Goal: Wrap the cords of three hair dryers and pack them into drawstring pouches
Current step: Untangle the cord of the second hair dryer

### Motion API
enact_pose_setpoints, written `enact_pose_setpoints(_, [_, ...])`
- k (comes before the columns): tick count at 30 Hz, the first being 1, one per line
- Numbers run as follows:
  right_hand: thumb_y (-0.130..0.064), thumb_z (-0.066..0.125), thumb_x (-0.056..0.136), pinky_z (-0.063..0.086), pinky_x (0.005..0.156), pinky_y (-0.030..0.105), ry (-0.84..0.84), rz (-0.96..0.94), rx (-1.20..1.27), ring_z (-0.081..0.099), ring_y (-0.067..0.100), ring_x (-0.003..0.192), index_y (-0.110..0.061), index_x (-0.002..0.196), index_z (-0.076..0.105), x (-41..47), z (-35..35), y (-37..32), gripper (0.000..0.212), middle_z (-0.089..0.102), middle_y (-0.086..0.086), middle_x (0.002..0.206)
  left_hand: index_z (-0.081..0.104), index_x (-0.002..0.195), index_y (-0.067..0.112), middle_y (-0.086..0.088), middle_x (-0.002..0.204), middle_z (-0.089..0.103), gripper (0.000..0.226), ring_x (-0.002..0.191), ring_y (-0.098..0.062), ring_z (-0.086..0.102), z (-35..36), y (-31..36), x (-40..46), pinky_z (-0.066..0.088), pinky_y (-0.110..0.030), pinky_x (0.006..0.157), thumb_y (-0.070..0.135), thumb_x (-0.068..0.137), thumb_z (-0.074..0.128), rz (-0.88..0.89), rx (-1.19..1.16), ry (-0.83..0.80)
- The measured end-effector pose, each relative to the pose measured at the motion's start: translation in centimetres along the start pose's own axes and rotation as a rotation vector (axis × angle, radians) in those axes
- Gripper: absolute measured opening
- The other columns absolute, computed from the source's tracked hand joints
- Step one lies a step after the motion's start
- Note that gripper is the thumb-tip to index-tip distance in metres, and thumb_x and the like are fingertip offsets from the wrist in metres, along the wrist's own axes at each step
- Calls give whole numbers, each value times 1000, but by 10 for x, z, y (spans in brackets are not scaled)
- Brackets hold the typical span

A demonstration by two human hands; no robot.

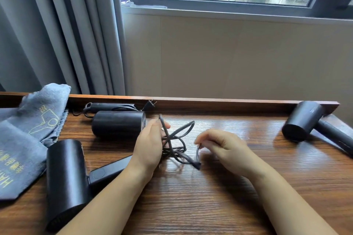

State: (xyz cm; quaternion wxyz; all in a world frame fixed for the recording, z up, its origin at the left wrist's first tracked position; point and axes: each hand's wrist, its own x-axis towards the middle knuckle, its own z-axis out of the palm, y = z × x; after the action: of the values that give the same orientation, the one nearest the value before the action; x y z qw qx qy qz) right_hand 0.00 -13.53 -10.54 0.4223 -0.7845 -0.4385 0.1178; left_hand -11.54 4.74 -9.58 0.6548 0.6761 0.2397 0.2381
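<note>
Both hands work mid-frame: left hand grips the looped cord upright; right hand pinches its free end beside.

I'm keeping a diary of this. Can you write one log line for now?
step: wrapping cord | left hand: holds cord loops | right hand: pinches cord end | hair dryers on table: three | pouches: unused

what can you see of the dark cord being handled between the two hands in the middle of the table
The dark grey rubbery cord is thin and round, gathered into loose, crossing loops rather than a tidy coil. The left hand grips the bundle on its left side, with one loop rising above the fingers. The right hand pinches a separate strand. A thicker dark end rests on the brown wooden table. Where the cord leads is hidden behind the left hand.
</note>
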Motion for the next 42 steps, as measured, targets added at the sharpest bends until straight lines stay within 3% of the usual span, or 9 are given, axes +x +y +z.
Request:
enact_pose_setpoints(3, [-10,62,92,50,83,35,-123,57,236,67,15,88,-30,95,56,-3,3,-9,21,72,5,92,60,88,31,11,71,56,28,78,-21,56,-1,-1,0,51,-53,80,49,86,39,14,45,29])
enact_pose_setpoints(10, [-1,57,91,46,71,18,-179,-19,536,61,14,79,-9,92,50,-9,7,-25,11,66,3,84,42,122,33,1,97,62,19,97,-20,57,0,0,-1,44,-42,88,35,104,38,0,121,117])
enact_pose_setpoints(17, [-44,57,77,28,71,37,36,-77,836,31,22,75,-19,91,54,-9,8,-31,29,43,5,81,30,148,47,11,149,46,75,138,-9,41,-3,-7,1,32,-41,116,78,80,29,21,51,21])
enact_pose_setpoints(20, [-74,49,85,28,70,38,238,-100,667,27,26,74,-18,93,56,-9,3,-31,57,38,6,80,15,156,39,16,161,24,113,146,0,22,-4,-3,-3,18,-35,123,99,63,34,63,112,-52])
enact_pose_setpoints(23, [-69,48,90,34,71,31,420,-73,449,41,9,69,-17,85,63,-7,-2,-27,54,48,-13,71,2,156,44,13,164,15,123,140,0,27,-6,4,-7,23,-22,110,98,54,46,95,214,-87])
enact_pose_setpoints(28, [-24,61,97,39,64,26,465,23,212,49,4,62,-27,99,74,-2,-10,-16,13,63,-12,69,10,151,54,19,139,24,105,106,22,32,-6,11,-12,26,-20,97,66,65,69,165,258,-117])
enact_pose_setpoints(32, [-12,61,97,42,72,21,269,38,164,55,2,71,-29,92,73,-2,-4,-16,21,62,-12,70,22,150,53,17,135,26,82,121,4,36,-4,3,-8,28,-9,92,56,81,66,141,233,-91])
enact_pose_setpoints(36, [-24,53,96,46,84,20,107,-21,160,62,8,87,-30,102,71,-3,7,-20,20,67,-6,81,28,148,52,15,134,31,68,120,-1,39,-3,0,-8,29,-22,102,49,89,62,165,284,-75])
enact_pose_setpoints(42, [-4,46,79,46,90,35,175,-78,217,57,13,96,-25,105,56,-3,11,-16,35,61,-10,98,46,111,53,1,123,50,35,107,-9,54,-4,-7,-3,48,-41,98,50,85,69,154,286,-45])
